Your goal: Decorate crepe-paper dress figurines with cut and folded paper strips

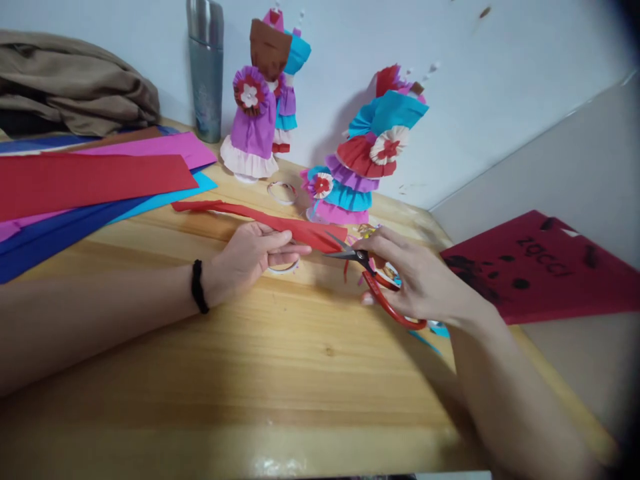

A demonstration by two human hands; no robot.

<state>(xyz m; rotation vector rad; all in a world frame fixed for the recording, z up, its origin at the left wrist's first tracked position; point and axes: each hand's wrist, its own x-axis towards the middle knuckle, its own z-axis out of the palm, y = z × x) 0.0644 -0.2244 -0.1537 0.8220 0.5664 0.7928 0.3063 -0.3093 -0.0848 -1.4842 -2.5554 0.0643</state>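
Observation:
A long red paper strip stretches above the wooden table. My left hand, with a black band on its wrist, pinches the strip near its middle from below. My right hand grips the red-handled scissors, whose blades are parted and meet the right end of the strip. Under and beside my left fingers lies a white tape ring, partly covered. Small paper scraps show behind my right hand.
Folded coloured papers lie at left, beside brown cloth. A bottle and ruffled paper dresses stand along the wall. Another tape ring lies behind the strip; a dark red box is at right.

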